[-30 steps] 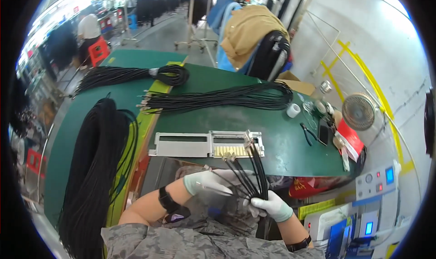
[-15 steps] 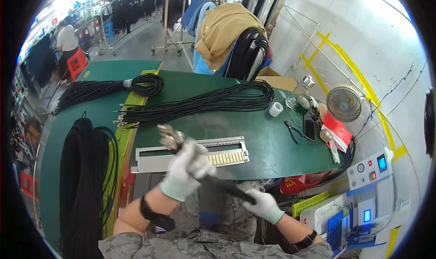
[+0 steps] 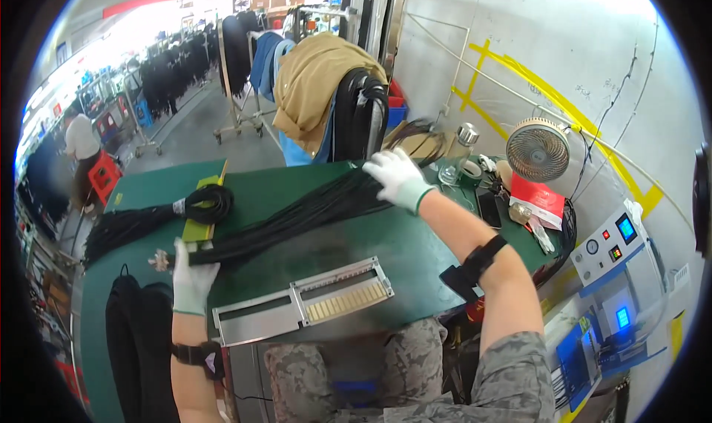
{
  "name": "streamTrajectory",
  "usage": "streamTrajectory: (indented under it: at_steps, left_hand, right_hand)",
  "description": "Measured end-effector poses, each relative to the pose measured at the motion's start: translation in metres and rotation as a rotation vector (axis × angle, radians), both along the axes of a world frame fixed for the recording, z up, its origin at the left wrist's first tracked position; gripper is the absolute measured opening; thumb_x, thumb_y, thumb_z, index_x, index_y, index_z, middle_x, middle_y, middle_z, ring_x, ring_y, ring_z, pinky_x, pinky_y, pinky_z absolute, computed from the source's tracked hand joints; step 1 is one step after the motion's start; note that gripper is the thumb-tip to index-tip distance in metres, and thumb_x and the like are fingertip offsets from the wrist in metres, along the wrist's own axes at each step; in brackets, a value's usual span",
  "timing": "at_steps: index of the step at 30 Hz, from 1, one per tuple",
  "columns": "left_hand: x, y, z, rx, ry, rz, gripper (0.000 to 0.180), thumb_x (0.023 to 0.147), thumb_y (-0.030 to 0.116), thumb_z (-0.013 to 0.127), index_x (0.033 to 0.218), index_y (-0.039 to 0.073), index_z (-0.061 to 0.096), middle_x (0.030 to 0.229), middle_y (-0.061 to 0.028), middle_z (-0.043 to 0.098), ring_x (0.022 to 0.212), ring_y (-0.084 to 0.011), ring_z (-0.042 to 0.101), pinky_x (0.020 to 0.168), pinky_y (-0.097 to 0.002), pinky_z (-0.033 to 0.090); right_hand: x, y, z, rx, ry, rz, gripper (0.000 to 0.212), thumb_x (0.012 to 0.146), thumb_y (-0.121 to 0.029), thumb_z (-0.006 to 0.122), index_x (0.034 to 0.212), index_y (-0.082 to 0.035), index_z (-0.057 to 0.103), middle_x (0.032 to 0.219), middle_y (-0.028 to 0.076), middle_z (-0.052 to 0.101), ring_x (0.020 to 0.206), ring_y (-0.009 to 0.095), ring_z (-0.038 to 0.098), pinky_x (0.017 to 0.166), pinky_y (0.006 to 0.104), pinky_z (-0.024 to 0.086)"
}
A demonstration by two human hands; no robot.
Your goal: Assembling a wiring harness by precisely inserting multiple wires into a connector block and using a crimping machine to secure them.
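A long bundle of thin black cables (image 3: 289, 226) stretches across the green table, with metal connectors (image 3: 159, 260) at its left end. My left hand (image 3: 194, 281), in a white glove, closes round the bundle just beside those connectors. Farther off to the right, my gloved right hand (image 3: 399, 177) grips the bundle near its other end, where the strands fan out blurred past the fingers. Whether a second bundle lies underneath cannot be made out. Nearer to me lies a flat metal frame (image 3: 300, 303) with a row of yellowish strips.
A tied cable bundle (image 3: 159, 219) lies at the far left, and a thick black bundle (image 3: 137, 334) nearer. On the right are a glass bottle (image 3: 456, 152), a phone (image 3: 489, 209), a fan (image 3: 538, 150) and a control box (image 3: 604, 245). A clothes-draped rack (image 3: 326, 89) stands behind the table.
Both hands have moved from near my lap out over the table. The cables they held now stretch across it. My right hand went far and right, my left hand to the left; the view has shifted.
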State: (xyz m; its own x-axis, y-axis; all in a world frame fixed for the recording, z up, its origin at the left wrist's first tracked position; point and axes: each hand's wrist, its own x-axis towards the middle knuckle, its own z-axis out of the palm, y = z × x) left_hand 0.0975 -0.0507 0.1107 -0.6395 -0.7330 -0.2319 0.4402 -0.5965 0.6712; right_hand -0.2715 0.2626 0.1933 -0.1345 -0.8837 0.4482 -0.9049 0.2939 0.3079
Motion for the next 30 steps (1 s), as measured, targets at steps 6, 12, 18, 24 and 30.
streamTrajectory:
  at_steps: [6,12,18,24,30]
  left_hand:
    - [0.066,0.007,-0.065,-0.326,-0.224,-0.127,0.054,0.096,0.031,0.057,0.140,0.003,0.042,0.132,-0.0187,0.054,0.123,-0.0324,0.050,0.099,-0.0435,0.043]
    - [0.043,0.101,-0.051,-1.317,-0.817,0.080,0.051,0.091,0.023,0.059,0.136,0.000,0.047,0.132,-0.0155,0.056,0.124,-0.0314,0.051,0.107,-0.0460,0.036]
    - [0.009,0.147,-0.028,-2.115,-0.977,0.030,0.031,0.089,0.022,0.064,0.111,0.001,0.067,0.112,-0.0185,0.066,0.104,-0.0315,0.062,0.098,-0.0436,0.043]
    - [0.020,0.140,-0.043,-2.059,-1.102,-0.026,0.039,0.090,0.028,0.062,0.121,0.004,0.062,0.120,-0.0168,0.063,0.113,-0.0297,0.057,0.104,-0.0444,0.037]
    - [0.015,0.138,-0.055,-1.851,-1.107,-0.044,0.046,0.084,0.022,0.061,0.123,-0.001,0.058,0.126,-0.0191,0.057,0.124,-0.0363,0.048,0.113,-0.0501,0.026]
  right_hand:
    - [-0.018,0.072,-0.086,-0.197,-0.257,-0.258,0.064,0.068,-0.031,0.077,0.124,-0.008,0.056,0.125,0.017,0.059,0.120,0.033,0.053,0.104,0.0410,0.039]
    - [-0.069,0.192,-0.092,-0.415,-0.552,-1.137,0.081,0.072,-0.046,0.072,0.136,-0.005,0.045,0.130,0.016,0.055,0.119,0.036,0.052,0.100,0.0436,0.044]
    - [-0.105,0.235,-0.114,-0.334,-0.746,-1.480,0.087,0.066,-0.054,0.075,0.135,-0.009,0.047,0.130,0.015,0.055,0.118,0.033,0.053,0.098,0.0417,0.045]
    - [-0.116,0.228,-0.106,-0.294,-0.784,-1.538,0.093,0.063,-0.054,0.075,0.139,-0.009,0.043,0.129,0.016,0.055,0.120,0.032,0.052,0.099,0.0402,0.045]
    - [-0.084,0.261,-0.112,-0.256,-0.721,-1.444,0.097,0.064,-0.054,0.074,0.140,-0.005,0.040,0.129,0.016,0.055,0.119,0.034,0.051,0.099,0.0409,0.044]
